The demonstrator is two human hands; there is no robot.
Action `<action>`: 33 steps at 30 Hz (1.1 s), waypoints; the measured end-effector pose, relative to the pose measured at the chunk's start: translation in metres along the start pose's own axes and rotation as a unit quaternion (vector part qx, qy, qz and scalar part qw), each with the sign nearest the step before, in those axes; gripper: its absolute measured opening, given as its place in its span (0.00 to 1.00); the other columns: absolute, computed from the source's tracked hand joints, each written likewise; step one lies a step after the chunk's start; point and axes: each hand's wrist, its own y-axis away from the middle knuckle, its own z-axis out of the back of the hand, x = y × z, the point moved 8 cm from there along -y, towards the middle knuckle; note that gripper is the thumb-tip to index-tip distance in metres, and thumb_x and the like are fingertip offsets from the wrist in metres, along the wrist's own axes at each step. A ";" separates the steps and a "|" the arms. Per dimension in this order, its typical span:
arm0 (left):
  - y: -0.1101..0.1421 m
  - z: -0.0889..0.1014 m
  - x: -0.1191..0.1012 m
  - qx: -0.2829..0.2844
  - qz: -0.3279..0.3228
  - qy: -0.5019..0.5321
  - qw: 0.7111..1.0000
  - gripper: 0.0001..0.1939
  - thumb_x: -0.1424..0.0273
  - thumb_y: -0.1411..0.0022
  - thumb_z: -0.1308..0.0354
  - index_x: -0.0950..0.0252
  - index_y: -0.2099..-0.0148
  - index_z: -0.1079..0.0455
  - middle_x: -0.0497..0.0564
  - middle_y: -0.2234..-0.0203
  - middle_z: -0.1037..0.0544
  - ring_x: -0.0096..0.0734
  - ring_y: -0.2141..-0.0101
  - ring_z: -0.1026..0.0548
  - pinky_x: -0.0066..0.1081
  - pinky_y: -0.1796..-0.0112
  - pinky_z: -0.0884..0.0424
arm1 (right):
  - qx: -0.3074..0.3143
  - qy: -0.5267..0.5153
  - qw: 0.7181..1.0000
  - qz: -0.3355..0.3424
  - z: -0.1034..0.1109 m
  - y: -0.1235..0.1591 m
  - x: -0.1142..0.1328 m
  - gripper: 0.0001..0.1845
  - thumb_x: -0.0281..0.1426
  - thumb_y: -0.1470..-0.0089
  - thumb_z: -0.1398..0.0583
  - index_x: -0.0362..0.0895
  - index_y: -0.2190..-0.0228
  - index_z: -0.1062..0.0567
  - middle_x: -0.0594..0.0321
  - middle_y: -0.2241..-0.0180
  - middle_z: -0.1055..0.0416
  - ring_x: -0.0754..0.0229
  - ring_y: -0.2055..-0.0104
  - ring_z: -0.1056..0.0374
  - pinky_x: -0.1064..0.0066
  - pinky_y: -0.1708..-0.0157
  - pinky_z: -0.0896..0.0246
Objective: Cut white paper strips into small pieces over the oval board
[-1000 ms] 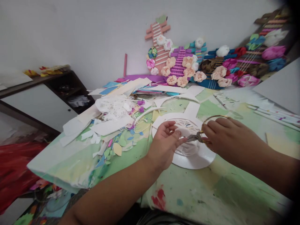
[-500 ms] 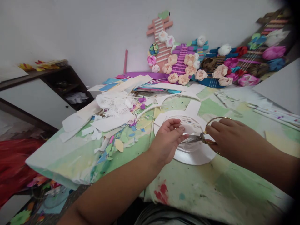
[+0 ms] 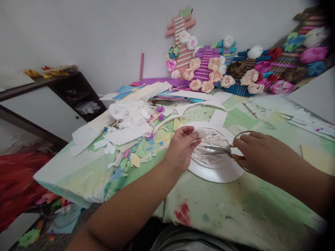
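Above the white cutout [image 3: 218, 175], your left hand [image 3: 184, 144] pinches paper [image 3: 201, 132]; your right hand [image 3: 248, 148] grips scissors [image 3: 228, 150]; trimming seems underway; the next snip calls for steady paper.

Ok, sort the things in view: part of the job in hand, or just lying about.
Apparently in the job:
gold-handled scissors, in the right hand
small white piece, in the left hand
round white cutout, below the scissors

Apparently lying about:
tangled white string
yellow leaf cutout
flowered crafts by the wall
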 end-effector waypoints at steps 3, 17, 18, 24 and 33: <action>-0.001 0.002 0.000 -0.005 0.005 -0.029 1.000 0.09 0.77 0.54 0.45 0.66 0.68 0.40 0.45 0.74 0.34 0.21 0.73 0.31 0.34 0.63 0.35 | 0.065 -0.067 0.989 -0.115 -0.010 0.009 -0.025 0.12 0.39 0.57 0.47 0.44 0.76 0.32 0.58 0.75 0.32 0.56 0.73 0.38 0.68 0.77 0.49; 0.009 -0.003 0.019 0.007 0.038 -0.128 0.991 0.07 0.74 0.56 0.41 0.68 0.71 0.36 0.46 0.77 0.30 0.22 0.73 0.30 0.29 0.64 0.34 | 0.080 -0.349 0.919 -0.165 -0.029 0.027 0.020 0.18 0.45 0.53 0.52 0.44 0.81 0.40 0.65 0.81 0.38 0.64 0.79 0.42 0.73 0.80 0.53; 0.011 -0.004 0.021 0.014 0.041 -0.128 0.991 0.07 0.74 0.56 0.42 0.68 0.71 0.36 0.46 0.77 0.30 0.22 0.72 0.30 0.28 0.64 0.34 | 0.080 -0.353 0.917 -0.167 -0.028 0.028 0.021 0.18 0.45 0.53 0.52 0.44 0.81 0.40 0.65 0.81 0.38 0.63 0.78 0.42 0.73 0.80 0.53; 0.020 -0.011 0.032 0.024 0.084 -0.116 0.989 0.07 0.76 0.55 0.42 0.68 0.72 0.38 0.45 0.78 0.30 0.23 0.73 0.29 0.28 0.65 0.33 | 0.072 -0.360 0.911 -0.187 -0.026 0.030 0.019 0.19 0.46 0.52 0.53 0.44 0.82 0.42 0.65 0.81 0.39 0.64 0.79 0.43 0.73 0.81 0.54; 0.021 -0.007 0.037 0.021 0.102 -0.163 0.981 0.08 0.75 0.56 0.41 0.69 0.69 0.34 0.49 0.78 0.27 0.26 0.73 0.27 0.28 0.67 0.31 | 0.087 -0.349 0.918 -0.166 -0.034 0.031 0.019 0.19 0.45 0.51 0.54 0.44 0.82 0.40 0.64 0.81 0.37 0.63 0.79 0.42 0.73 0.80 0.53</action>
